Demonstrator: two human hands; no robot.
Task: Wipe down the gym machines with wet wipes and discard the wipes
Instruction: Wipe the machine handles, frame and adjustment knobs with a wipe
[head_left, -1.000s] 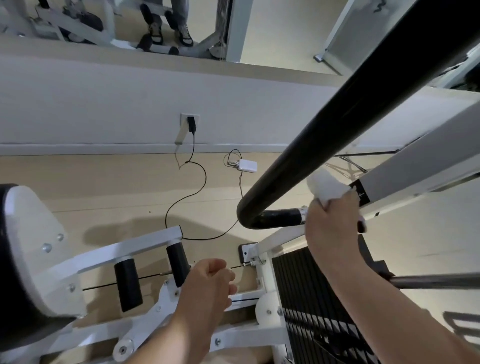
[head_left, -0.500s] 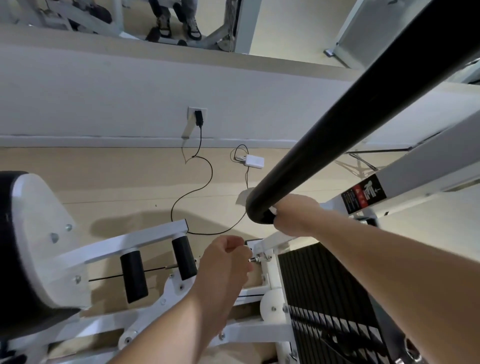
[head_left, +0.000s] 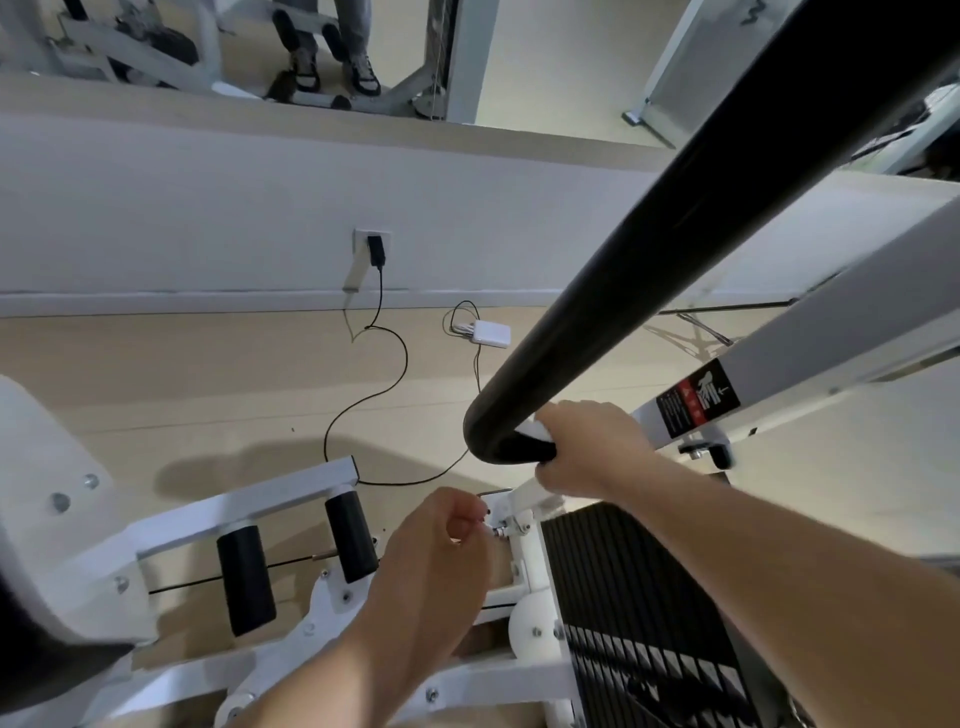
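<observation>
At the bar's curved end, wet wipe (head_left: 529, 429): a small white fold, mostly hidden, pressed between the right hand (head_left: 592, 447) and the black bar (head_left: 675, 249). Only a corner shows above the grip.
Handling: probably light, limp and damp. It would likely bunch or slide unless fingers and thumb keep it pinned, so it is best held wrapped round the bar.
Right hand: grip clenched round the bar's end with the wipe inside. The arm reaches forward from the lower right.
Black bar: thick, smooth, rigid-looking. It rises up and to the right, away from the grip.
Left hand (head_left: 436, 551): below and left of the grip, apart from it, fingers curled in, nothing seen in them.
Beneath the grip: white frame (head_left: 524, 551) and dark weight stack (head_left: 623, 597). Farther out, a cable (head_left: 384, 395) lies on the floor (head_left: 208, 374).
</observation>
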